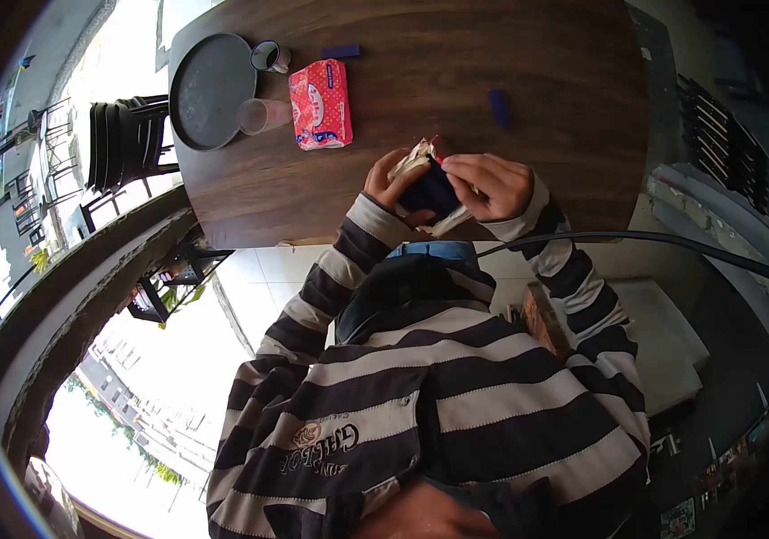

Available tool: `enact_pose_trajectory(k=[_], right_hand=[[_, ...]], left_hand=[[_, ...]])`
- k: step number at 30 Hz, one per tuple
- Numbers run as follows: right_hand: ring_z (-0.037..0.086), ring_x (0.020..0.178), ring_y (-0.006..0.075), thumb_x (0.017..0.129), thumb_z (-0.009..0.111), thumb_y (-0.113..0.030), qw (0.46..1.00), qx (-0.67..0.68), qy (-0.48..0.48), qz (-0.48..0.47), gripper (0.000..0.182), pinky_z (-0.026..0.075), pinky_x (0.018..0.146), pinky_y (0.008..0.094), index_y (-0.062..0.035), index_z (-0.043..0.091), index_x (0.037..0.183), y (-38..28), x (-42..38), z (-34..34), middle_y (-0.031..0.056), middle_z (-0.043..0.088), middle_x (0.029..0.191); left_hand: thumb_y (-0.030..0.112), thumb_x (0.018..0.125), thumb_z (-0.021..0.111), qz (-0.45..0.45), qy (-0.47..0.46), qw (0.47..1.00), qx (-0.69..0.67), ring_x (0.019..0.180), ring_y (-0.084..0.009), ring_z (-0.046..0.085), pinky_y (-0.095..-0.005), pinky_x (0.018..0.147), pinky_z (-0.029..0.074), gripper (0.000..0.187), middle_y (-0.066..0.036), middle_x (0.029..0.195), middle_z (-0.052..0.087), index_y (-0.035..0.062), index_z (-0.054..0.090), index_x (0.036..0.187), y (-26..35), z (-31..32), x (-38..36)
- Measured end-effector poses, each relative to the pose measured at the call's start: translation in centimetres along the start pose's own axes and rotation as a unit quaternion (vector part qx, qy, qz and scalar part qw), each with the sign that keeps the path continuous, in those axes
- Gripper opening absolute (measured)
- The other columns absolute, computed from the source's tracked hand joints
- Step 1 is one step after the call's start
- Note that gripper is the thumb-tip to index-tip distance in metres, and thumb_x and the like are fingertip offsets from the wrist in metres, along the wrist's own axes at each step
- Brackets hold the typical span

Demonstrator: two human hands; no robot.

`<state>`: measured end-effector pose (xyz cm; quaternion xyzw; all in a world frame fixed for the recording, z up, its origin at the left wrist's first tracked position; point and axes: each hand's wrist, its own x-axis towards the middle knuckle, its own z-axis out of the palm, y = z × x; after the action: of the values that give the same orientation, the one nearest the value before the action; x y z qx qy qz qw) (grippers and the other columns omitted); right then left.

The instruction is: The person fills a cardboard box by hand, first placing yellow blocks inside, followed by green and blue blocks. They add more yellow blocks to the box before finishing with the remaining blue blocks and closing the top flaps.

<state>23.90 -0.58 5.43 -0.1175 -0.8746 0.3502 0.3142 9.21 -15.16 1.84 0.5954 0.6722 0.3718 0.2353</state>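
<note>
My left hand point(389, 182) is closed round the side of a dark navy, flat object point(429, 194) with pale, crumpled material along its edges. My left thumb lies across its front. The fingertips of my right hand point(492, 184) are pinched together at its upper right edge, where a small red bit shows. What exactly the object is, I cannot make out. Both hands are over the near edge of the wooden table point(420, 99). Beyond them lies a pink-red packet point(321, 104) with white and blue print.
A round dark tray point(214, 90) is at the table's far left, beside an enamel mug point(269, 57) and a clear plastic cup point(264, 116) lying tilted. Two small dark blue blocks, one at the back point(341, 51) and one at the right point(499, 108), lie on the table. A black cable point(636, 235) runs at right.
</note>
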Motion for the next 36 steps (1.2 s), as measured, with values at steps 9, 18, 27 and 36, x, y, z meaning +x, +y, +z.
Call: enact_pose_trajectory(k=[9, 18, 27, 36], right_hand=[[0.055, 0.086, 0.0277, 0.069, 0.066, -0.025, 0.879, -0.329, 0.070, 0.339, 0.046, 0.046, 0.073, 0.0348, -0.0073, 0.050, 0.108, 20.2, -12.8, 8.9, 0.0145, 0.055, 0.098], [0.054, 0.061, 0.0123, 0.075, 0.061, -0.010, 0.814, 0.324, 0.091, 0.473, 0.033, 0.045, 0.055, 0.0239, -0.0010, 0.053, 0.105, 13.2, -8.6, 1.9, 0.0068, 0.058, 0.074], [0.049, 0.062, 0.0034, 0.071, 0.066, -0.006, 0.820, 0.397, -0.159, 0.379, 0.020, 0.039, 0.055, 0.0174, -0.0013, 0.062, 0.091, 1.2, -3.3, -3.7, 0.0011, 0.059, 0.076], [0.048, 0.057, 0.0053, 0.065, 0.070, -0.003, 0.933, 0.204, -0.123, 0.268, 0.023, 0.037, 0.046, 0.0180, -0.0055, 0.064, 0.086, -0.8, -2.6, -3.4, 0.0046, 0.062, 0.080]], left_hand=[[0.009, 0.062, 0.067, 0.001, -0.041, 0.998, -0.045, 0.108, -0.0354, 0.042, -0.0405, 0.089, 0.039, 0.046, -0.016, 0.123, 0.037, 0.0181, 0.056, 0.106, -0.5, 1.1, 0.2], [0.011, 0.065, 0.066, -0.013, -0.076, 0.994, -0.077, 0.109, -0.0335, 0.043, -0.0388, 0.091, 0.037, 0.045, -0.018, 0.123, 0.037, 0.0084, 0.052, 0.108, -0.8, 0.4, 1.0], [0.008, 0.056, 0.063, -0.030, 0.009, 0.998, -0.062, 0.102, -0.0367, 0.046, -0.0409, 0.084, 0.041, 0.039, -0.018, 0.116, 0.042, 0.0075, 0.052, 0.093, -0.8, 2.4, 1.4], [0.006, 0.055, 0.060, -0.026, 0.030, 0.997, -0.064, 0.103, -0.0368, 0.046, -0.0400, 0.085, 0.041, 0.046, -0.019, 0.117, 0.042, 0.0052, 0.048, 0.099, -0.2, 1.6, 1.6]])
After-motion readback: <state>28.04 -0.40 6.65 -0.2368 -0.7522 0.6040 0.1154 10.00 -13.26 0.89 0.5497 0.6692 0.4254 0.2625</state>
